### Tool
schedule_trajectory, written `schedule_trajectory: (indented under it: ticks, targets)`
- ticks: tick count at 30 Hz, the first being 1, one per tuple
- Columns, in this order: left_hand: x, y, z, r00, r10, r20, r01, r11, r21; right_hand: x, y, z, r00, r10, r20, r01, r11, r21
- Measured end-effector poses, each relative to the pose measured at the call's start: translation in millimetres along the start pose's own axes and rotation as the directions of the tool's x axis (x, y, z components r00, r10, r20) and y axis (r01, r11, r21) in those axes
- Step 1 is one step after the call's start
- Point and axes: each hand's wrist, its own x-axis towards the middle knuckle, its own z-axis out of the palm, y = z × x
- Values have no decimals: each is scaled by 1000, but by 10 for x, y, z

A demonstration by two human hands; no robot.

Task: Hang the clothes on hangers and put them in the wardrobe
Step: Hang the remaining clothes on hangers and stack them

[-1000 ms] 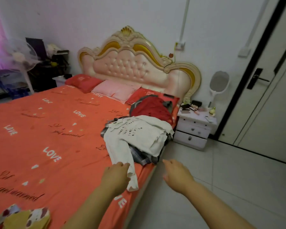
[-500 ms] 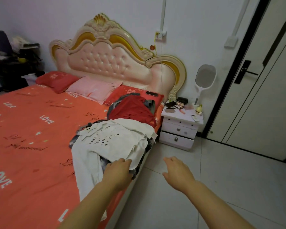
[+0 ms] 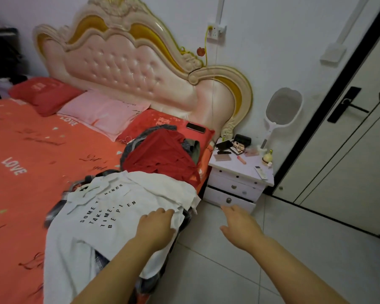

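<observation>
Laid flat, palm down, on the white printed shirt [image 3: 110, 213], the left hand [image 3: 156, 224] is seen at the garment's near edge; whether cloth is pinched beneath the fingers cannot be told. No hold is kept by the right hand [image 3: 239, 227], which is spread with fingers loose above the tiled floor [image 3: 272, 260], just beside the bed's edge. Bed [image 3: 31, 161]: orange cover lettered LOVE, padded headboard [image 3: 127, 69], three pillows at the head. Clothes pile: the white shirt is draped uppermost over checked and dark garments at the near corner; a red garment [image 3: 158, 156] is heaped behind it, toward the pillows. Nightstand [image 3: 237, 183]: white, drawered, crowded with small items. Phone [image 3: 196, 127]: laid on the red pillow. No hanger and no wardrobe interior are shown. Step judged: picking up the first garment, task barely begun. Next move: the shirt is to be gathered by both hands, lifted clear of the pile beneath, and a hanger is to be found.
</observation>
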Motion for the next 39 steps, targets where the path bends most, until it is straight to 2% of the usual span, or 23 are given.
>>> schedule_trajectory:
  ticks: [5, 12, 17, 23, 32, 39]
  targets:
    - [791, 20, -36, 996, -82, 37, 82, 997, -2, 904, 318, -155, 999, -47, 27, 48, 999, -5]
    - [1940, 220, -179, 964, -257, 73, 260, 965, -34, 2255, 798, -497, 975, -210, 68, 209, 978, 13]
    - [2571, 255, -367, 932, -358, 53, 360, 932, -33, 3117, 873, -740, 926, -370, 77, 369, 929, 31]
    - [3184, -43, -421, 887, -454, 83, 458, 887, -51, 4066, 689, -796, 883, -444, 153, 446, 895, 21]
    - [4240, -894, -649, 840, -534, 97, 542, 824, -163, 5463, 191, -948, 867, -451, 214, 477, 875, -88]
    - [4678, -1431, -802, 780, -619, 91, 622, 753, -214, 6317, -462, -1059, 788, -548, 281, 601, 784, -158]
